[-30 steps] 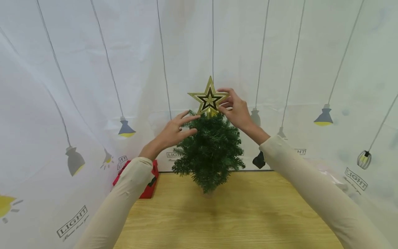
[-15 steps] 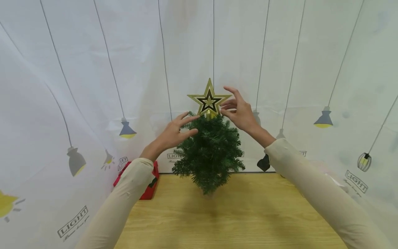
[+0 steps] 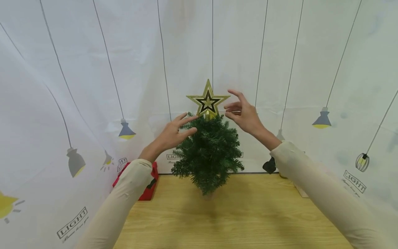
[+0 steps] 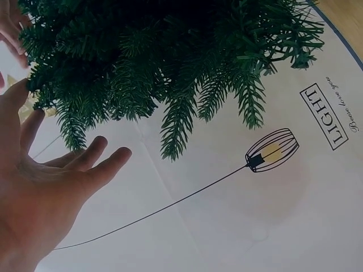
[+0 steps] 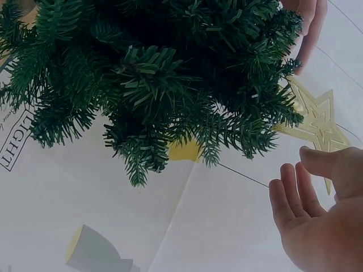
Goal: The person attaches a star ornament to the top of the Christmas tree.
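A gold star tree topper (image 3: 208,102) with a dark inner outline stands upright on the tip of a small green Christmas tree (image 3: 208,148). My left hand (image 3: 174,133) is at the tree's upper left, fingers extended, the index fingertip right at the star's base. In the left wrist view that left hand (image 4: 51,187) has its fingers spread beside the branches. My right hand (image 3: 247,112) hangs just right of the star, apart from it, fingers loosely bent around nothing. The right wrist view shows the right hand (image 5: 323,204) below the star (image 5: 317,119), with a gap between them.
A red item (image 3: 150,186) with a dark green patch lies behind my left sleeve. Near the right sleeve is a black object (image 3: 269,166) at the back edge of the wooden table (image 3: 236,214). Behind the table hangs a white sheet printed with lamps (image 3: 322,118).
My right hand has let go of the star and drawn away to the right. The star stays upright on the tree. My left hand has hardly moved.
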Motion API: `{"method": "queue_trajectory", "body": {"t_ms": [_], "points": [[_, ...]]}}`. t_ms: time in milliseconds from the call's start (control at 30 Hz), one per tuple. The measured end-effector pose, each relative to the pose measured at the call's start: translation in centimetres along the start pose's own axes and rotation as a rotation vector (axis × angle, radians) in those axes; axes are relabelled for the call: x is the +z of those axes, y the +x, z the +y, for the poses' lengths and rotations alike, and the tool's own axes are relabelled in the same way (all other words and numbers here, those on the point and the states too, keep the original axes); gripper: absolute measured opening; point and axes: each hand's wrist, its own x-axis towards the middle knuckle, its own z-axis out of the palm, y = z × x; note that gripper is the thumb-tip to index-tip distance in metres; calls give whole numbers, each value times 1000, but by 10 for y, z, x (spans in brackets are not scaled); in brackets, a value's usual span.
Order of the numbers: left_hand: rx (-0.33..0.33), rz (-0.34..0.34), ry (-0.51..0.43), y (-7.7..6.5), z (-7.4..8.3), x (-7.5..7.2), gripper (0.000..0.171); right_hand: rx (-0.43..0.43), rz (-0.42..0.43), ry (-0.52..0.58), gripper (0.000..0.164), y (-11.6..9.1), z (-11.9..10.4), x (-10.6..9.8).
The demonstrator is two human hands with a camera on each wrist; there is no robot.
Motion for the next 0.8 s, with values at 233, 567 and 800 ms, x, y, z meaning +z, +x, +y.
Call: {"method": "queue_trajectory", "body": {"t_ms": [233,567,800], "points": [[17,10,-7,0,-2,-1,57,-10,3,-11,78,-3,1,-9],[22,23,13,-5,-8,-3,56,-16,-6,-63,79,-13,4,-21],[23,30,23,-10,-11,-8,55,-33,-22,-85,80,-17,6,-26]]}}
